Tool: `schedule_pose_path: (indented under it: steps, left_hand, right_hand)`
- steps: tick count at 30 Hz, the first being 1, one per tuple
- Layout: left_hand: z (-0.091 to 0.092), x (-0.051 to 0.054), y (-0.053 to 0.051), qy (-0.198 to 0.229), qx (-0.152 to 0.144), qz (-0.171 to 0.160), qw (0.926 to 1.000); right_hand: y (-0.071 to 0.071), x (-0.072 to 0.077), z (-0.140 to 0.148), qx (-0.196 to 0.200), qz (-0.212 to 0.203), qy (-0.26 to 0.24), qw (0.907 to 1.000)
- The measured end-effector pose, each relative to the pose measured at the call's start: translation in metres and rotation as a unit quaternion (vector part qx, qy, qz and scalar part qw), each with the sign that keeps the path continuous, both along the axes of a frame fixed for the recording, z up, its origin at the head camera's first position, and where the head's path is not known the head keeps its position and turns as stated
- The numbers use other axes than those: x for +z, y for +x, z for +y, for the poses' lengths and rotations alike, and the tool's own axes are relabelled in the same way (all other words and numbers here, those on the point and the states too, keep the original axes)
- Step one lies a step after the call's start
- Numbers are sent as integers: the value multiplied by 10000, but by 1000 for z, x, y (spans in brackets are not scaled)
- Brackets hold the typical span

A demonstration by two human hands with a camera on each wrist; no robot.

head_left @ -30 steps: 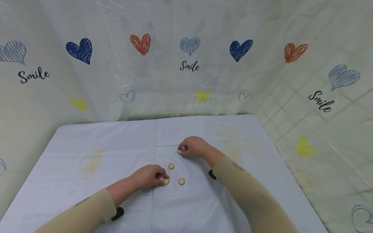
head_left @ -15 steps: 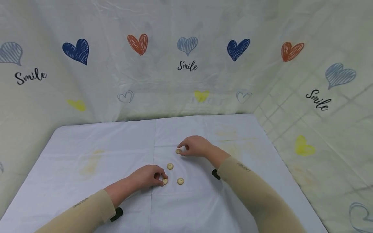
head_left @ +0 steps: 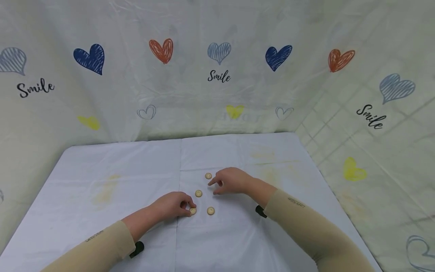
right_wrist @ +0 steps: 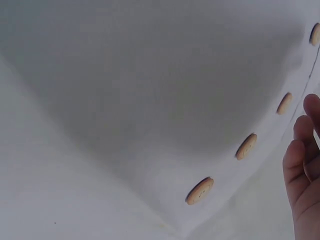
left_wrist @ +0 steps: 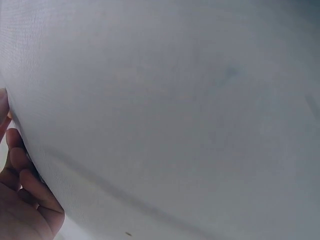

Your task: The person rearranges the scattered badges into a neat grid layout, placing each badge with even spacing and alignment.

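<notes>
Several small round wooden buttons lie on the white cloth (head_left: 244,234). My left hand (head_left: 171,206) pinches the nearest-left button (head_left: 193,211) between thumb and index finger, against the cloth. To its right lies another button (head_left: 210,210), and above them a third button (head_left: 198,193). The farthest button (head_left: 208,176) lies just beyond my right hand (head_left: 232,181), whose thumb and index finger are apart with nothing between them. In the right wrist view, buttons (right_wrist: 246,146) show in a line beside my right fingers (right_wrist: 295,157). Curled left fingers (left_wrist: 37,192) show at the left wrist view's edge.
A white cloth covers the table, with faint yellowish stains (head_left: 108,189). Behind it hangs a pale curtain (head_left: 183,90) printed with hearts and the word Smile. The cloth's far edge meets the curtain.
My right hand has let go of the farthest button and drawn back slightly toward me and to the right. The left hand keeps its place on its button.
</notes>
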State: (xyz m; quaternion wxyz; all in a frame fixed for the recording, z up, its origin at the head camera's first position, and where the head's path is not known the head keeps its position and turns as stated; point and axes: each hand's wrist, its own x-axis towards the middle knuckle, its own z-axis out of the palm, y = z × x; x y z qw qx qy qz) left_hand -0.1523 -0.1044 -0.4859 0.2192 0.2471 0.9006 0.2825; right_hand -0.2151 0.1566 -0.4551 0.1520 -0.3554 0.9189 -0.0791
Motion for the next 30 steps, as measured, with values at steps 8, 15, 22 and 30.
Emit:
schedule_pose_path:
  steps: [8, 15, 22, 30]
  left_hand:
    - [-1, 2, 0, -59, 71, -34, 10000]
    - [-1, 0, 0, -93, 38, -21, 9999]
    - [0, -1, 0, -45, 16, -23, 10000]
    - [0, -4, -1, -78, 38, 49, 10000]
  right_hand:
    - [26, -1, 3, 229, -303, -175, 9991]
    - [36, -13, 1, 697, -217, -306, 9969]
    - [41, -18, -3, 1075, -59, -245, 9939]
    - [42, -18, -7, 1206, 122, -37, 9926]
